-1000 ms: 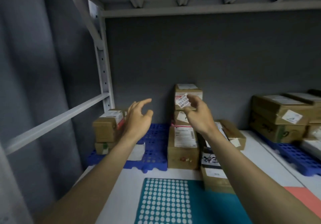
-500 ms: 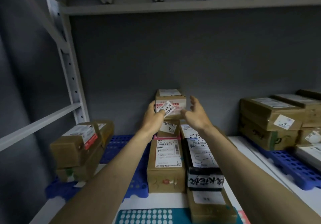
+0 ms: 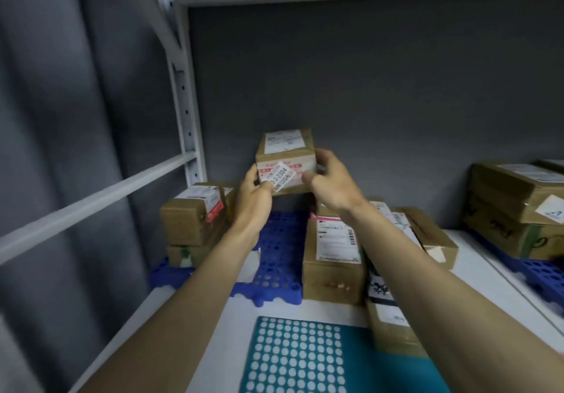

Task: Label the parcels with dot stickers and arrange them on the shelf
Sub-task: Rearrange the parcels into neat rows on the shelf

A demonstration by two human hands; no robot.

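Note:
A small brown parcel (image 3: 287,151) with white labels is held up in front of the grey back wall. My left hand (image 3: 254,191) grips its lower left corner, thumb on the tilted white sticker (image 3: 280,176) on the front face. My right hand (image 3: 331,183) grips its right side, fingers wrapped round the edge. Below it a long brown parcel (image 3: 334,258) lies on the shelf (image 3: 329,310). A teal sheet of white dot stickers (image 3: 294,356) lies at the near edge.
Two stacked parcels (image 3: 195,221) sit at the left on a blue perforated pallet (image 3: 280,258). Another long parcel (image 3: 427,234) lies right of centre. Bigger boxes (image 3: 512,206) stand at the far right on a second blue pallet (image 3: 543,273). A metal upright (image 3: 183,99) rises at left.
Both hands have closed on the small top parcel and it is now lifted clear of the stack. The view has swung back to the left.

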